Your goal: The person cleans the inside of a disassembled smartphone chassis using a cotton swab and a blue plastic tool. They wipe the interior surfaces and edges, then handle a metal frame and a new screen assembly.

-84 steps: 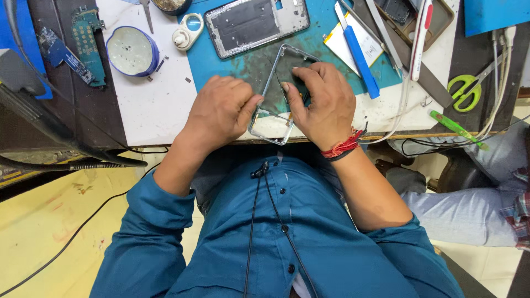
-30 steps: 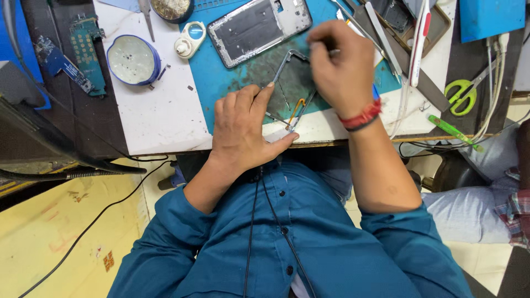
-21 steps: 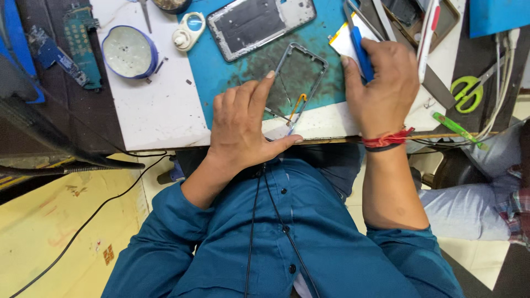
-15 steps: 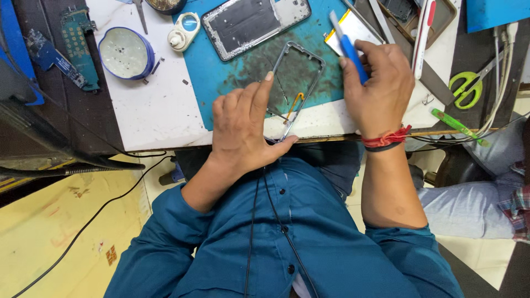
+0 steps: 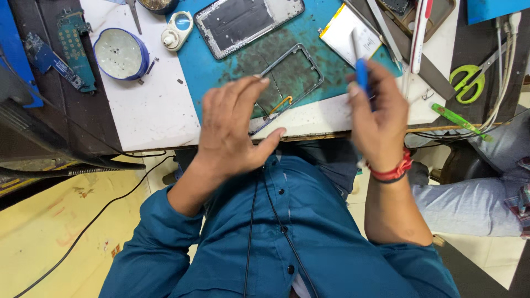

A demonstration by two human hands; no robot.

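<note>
At frame centre I see my left hand [image 5: 234,129] spread open, blurred, covering the near end of the grey phone frame [image 5: 291,77] on the teal mat [image 5: 221,72]. My right hand [image 5: 378,118] grips a blue-handled tool [image 5: 361,70], its tip blurred.

Round blue-rimmed dish [image 5: 117,53], green-handled scissors [image 5: 468,81], 2 blue circuit boards [image 5: 62,48], white tape roll [image 5: 177,32]
</note>
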